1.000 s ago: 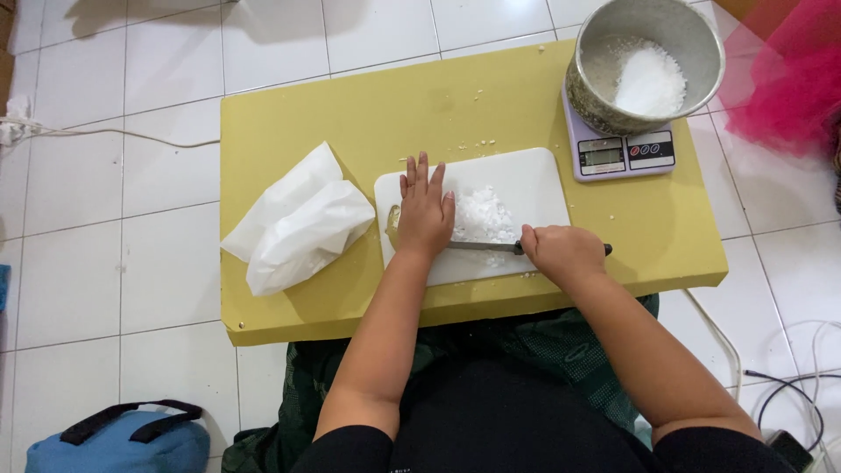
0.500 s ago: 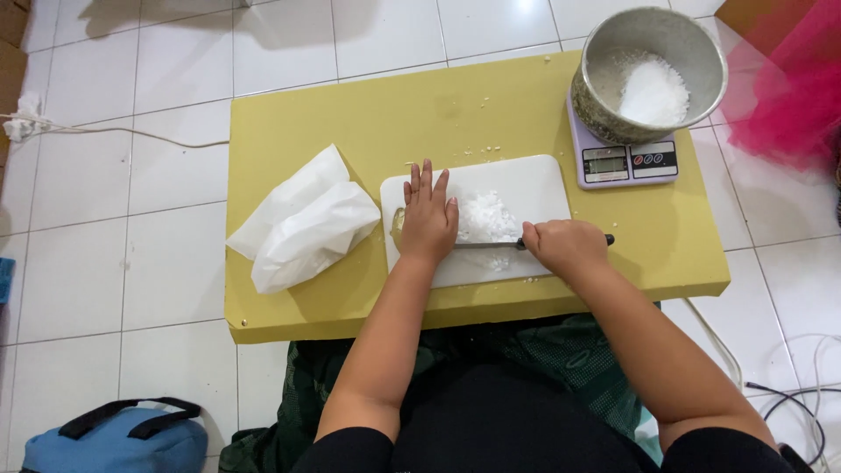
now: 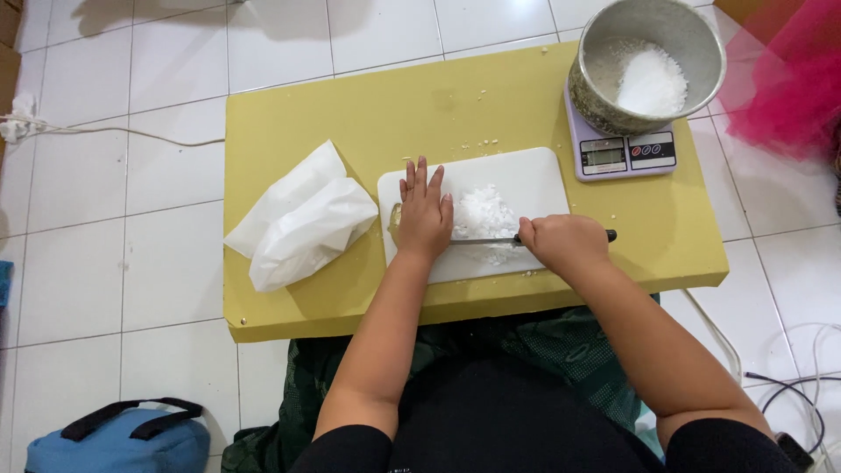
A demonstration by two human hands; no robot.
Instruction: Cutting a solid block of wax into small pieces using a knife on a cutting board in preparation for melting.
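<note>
A white cutting board (image 3: 534, 180) lies on a low yellow table (image 3: 368, 114). A heap of chopped white pieces (image 3: 482, 215) sits in the middle of the board. My left hand (image 3: 423, 215) lies flat on the board's left part, fingers spread, touching the heap's left side. My right hand (image 3: 565, 245) grips a black-handled knife (image 3: 604, 236) whose blade runs left across the board below the heap, toward my left hand.
A metal bowl (image 3: 604, 96) holding white pieces stands on a digital kitchen scale (image 3: 626, 156) at the table's far right corner. Two white plastic bags (image 3: 302, 219) lie on the table's left part. A blue bag (image 3: 123, 442) rests on the tiled floor, cables at right.
Both hands stay on the board; the knife hand has shifted slightly, and the view has drifted a little.
</note>
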